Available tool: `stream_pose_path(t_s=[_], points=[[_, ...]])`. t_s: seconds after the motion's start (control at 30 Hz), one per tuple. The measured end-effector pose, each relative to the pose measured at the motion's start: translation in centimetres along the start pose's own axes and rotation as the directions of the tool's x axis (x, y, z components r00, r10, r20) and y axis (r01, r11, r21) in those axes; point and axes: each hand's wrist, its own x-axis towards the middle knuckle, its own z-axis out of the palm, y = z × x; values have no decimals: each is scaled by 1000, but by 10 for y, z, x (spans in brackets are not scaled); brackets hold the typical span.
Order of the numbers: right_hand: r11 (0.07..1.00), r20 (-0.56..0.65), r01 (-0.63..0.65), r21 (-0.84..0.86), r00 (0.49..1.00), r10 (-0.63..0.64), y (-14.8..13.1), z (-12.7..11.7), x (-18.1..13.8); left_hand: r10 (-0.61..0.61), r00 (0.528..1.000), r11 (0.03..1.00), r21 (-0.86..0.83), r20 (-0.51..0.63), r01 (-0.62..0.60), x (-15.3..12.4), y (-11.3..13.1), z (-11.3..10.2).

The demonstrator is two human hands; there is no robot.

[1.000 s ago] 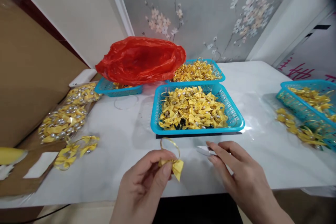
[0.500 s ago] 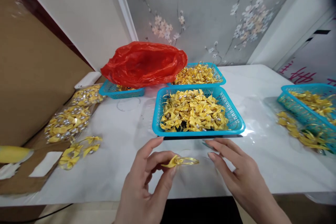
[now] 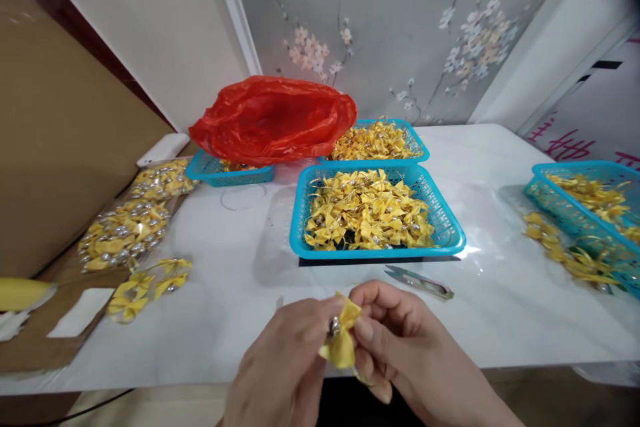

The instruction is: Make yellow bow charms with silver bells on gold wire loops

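Note:
A yellow ribbon bow (image 3: pixel 343 340) with a silver bead at its middle is held up above the near edge of the table. From its left side, my left hand (image 3: pixel 285 360) pinches the bow, closed, its fingertips partly turned away from view. My right hand (image 3: pixel 400 340) is closed on the bow's right side with thumb and fingers. Just beyond the right hand, thread snips (image 3: pixel 423 282) lie on the white table. Behind both hands stands a blue plastic basket (image 3: pixel 383 254) heaped with similar yellow bows (image 3: pixel 370 210).
Another blue basket (image 3: pixel 425 153) with bows stands behind. A red plastic bag (image 3: pixel 275 123) covers part of a third (image 3: pixel 235 179). Bagged bows (image 3: pixel 125 230) and loose bows (image 3: pixel 130 297) lie left. At right is a blue basket (image 3: pixel 565 203) beside more bows (image 3: pixel 570 253).
My right hand has moved left from beside the snips and taken hold of the bow. The bow has turned, its bead now showing, and sits slightly lower. The snips are now uncovered.

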Motion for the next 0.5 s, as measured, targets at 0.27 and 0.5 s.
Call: stream_pose_path(t_s=[0.27,0.5], points=[[954,-100,-75,-289,994,48,-13,3,-2,-458,812,647,-491,361,583,8,14,-1],[837,-78,90,-540,985,-156,-15,0,-5,-503,791,628,-482,348,611,10,15,3]])
